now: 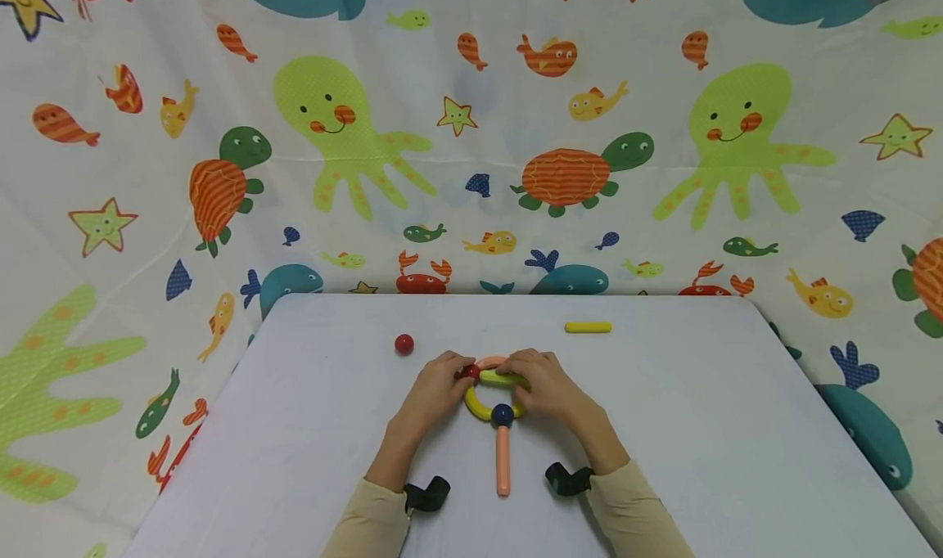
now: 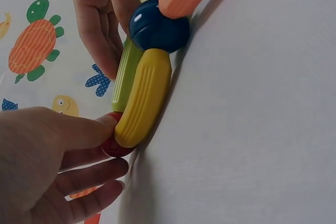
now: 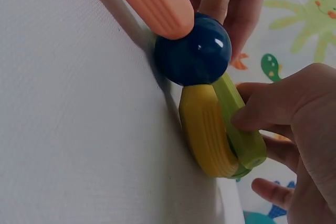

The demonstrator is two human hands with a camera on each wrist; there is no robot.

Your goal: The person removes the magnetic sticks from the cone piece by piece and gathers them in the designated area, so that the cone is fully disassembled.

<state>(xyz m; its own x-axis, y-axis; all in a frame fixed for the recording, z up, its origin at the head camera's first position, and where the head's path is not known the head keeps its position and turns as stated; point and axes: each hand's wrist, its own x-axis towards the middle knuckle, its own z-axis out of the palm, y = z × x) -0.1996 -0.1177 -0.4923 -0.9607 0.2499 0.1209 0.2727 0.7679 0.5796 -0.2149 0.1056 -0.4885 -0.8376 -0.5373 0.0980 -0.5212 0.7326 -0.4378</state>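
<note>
My left hand (image 1: 433, 390) pinches a red ball (image 1: 471, 371) at the upper left of a ring of toy rods and balls. My right hand (image 1: 554, 388) grips a straight green rod (image 3: 242, 129) near one end. In the head view the rod lies across the ring, its other end at the red ball. Curved yellow rods (image 2: 146, 100) form the ring's lower part and meet at a dark blue ball (image 1: 502, 415). A straight pink rod (image 1: 503, 464) runs from that ball toward me. Behind the green rod shows a curved pink rod (image 1: 489, 362), partly hidden by my right fingers.
A loose red ball (image 1: 403, 344) lies to the back left on the white table (image 1: 295, 427). Farther right is a straight yellow rod (image 1: 588, 327). Beyond the table's back edge hangs a cloth (image 1: 412, 239) printed with sea animals.
</note>
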